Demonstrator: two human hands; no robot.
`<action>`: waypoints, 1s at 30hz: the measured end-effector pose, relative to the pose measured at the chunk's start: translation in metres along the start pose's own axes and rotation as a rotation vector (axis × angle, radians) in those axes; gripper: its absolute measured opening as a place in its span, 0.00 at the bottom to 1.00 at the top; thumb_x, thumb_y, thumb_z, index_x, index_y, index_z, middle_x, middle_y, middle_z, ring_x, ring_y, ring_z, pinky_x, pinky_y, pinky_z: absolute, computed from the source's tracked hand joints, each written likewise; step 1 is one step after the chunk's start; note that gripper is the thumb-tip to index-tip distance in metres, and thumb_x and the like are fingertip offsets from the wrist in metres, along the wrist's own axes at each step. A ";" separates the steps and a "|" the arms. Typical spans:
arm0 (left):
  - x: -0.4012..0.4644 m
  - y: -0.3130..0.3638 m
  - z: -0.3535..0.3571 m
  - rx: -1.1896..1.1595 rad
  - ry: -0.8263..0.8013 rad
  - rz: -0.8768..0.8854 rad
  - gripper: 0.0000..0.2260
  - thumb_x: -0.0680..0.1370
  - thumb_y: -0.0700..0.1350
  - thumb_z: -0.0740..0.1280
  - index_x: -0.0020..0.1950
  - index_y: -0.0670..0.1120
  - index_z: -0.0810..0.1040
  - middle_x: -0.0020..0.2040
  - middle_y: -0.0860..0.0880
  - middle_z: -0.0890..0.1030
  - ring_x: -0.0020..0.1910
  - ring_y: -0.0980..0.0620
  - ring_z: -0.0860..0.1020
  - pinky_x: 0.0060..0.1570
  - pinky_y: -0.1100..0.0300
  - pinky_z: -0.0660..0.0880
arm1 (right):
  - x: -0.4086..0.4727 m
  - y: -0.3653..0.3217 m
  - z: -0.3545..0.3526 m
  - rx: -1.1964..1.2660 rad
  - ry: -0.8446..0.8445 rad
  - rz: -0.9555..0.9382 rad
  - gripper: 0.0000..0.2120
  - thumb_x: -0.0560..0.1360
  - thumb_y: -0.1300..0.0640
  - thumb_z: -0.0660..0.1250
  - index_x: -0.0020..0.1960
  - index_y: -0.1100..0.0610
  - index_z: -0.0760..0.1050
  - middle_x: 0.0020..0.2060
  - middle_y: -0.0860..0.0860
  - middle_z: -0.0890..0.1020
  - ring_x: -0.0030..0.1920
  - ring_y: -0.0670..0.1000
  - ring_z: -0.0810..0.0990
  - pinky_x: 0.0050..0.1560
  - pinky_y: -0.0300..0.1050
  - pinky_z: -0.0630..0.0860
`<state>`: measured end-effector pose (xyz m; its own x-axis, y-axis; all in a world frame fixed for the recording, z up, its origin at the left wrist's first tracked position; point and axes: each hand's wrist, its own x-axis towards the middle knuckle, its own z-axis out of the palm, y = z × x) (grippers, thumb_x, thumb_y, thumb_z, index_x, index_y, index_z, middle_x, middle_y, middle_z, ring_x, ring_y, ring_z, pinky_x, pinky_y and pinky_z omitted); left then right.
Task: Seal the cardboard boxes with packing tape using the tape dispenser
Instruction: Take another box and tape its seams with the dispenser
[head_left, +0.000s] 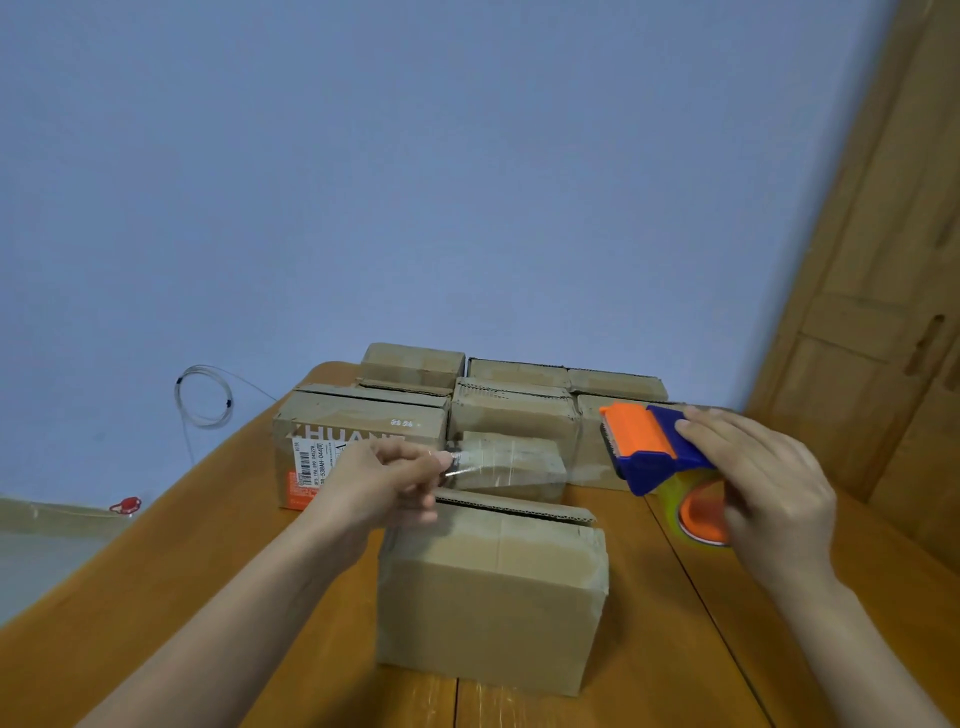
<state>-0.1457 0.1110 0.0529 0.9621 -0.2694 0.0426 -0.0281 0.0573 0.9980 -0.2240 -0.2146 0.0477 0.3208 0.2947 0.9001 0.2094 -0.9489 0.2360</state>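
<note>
right hand (769, 499) gripped tape dispenser (657, 452); left hand (384, 480) pinched clear tape (509, 467) end, stretched above nearest cardboard box (491, 587) at table (156, 571) centre.

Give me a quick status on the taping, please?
Left hand pinches the clear tape end; right hand grips the tape dispenser. Strip stretched above nearest cardboard box, not yet stuck. Nothing in the way.

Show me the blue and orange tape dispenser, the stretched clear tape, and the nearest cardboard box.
Blue and orange tape dispenser (655, 448), head view, on its blue body.
Stretched clear tape (511, 467), head view, mid-strip.
Nearest cardboard box (491, 597), head view, on its front face.
</note>
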 end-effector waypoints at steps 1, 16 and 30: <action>0.000 0.001 -0.001 -0.036 -0.015 -0.040 0.13 0.70 0.42 0.73 0.47 0.34 0.79 0.28 0.48 0.76 0.27 0.54 0.76 0.35 0.57 0.82 | 0.000 0.000 0.000 -0.006 -0.004 -0.010 0.26 0.68 0.68 0.68 0.65 0.56 0.70 0.59 0.56 0.80 0.62 0.56 0.75 0.56 0.50 0.72; 0.006 0.005 -0.001 -0.013 -0.114 -0.120 0.07 0.72 0.42 0.73 0.40 0.42 0.77 0.27 0.48 0.75 0.25 0.55 0.73 0.28 0.61 0.77 | 0.000 0.014 -0.009 -0.121 -0.297 -0.149 0.39 0.57 0.70 0.79 0.64 0.54 0.69 0.57 0.53 0.82 0.59 0.55 0.73 0.55 0.50 0.67; 0.004 0.005 0.006 0.027 -0.117 -0.085 0.07 0.73 0.40 0.72 0.46 0.43 0.76 0.32 0.47 0.75 0.24 0.54 0.71 0.31 0.57 0.79 | 0.006 0.015 -0.023 -0.153 -0.410 -0.211 0.43 0.53 0.66 0.83 0.63 0.56 0.68 0.55 0.59 0.81 0.50 0.62 0.82 0.46 0.54 0.79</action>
<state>-0.1439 0.1049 0.0580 0.9231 -0.3826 -0.0381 0.0429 0.0042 0.9991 -0.2397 -0.2299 0.0652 0.6302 0.4736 0.6153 0.1806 -0.8601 0.4772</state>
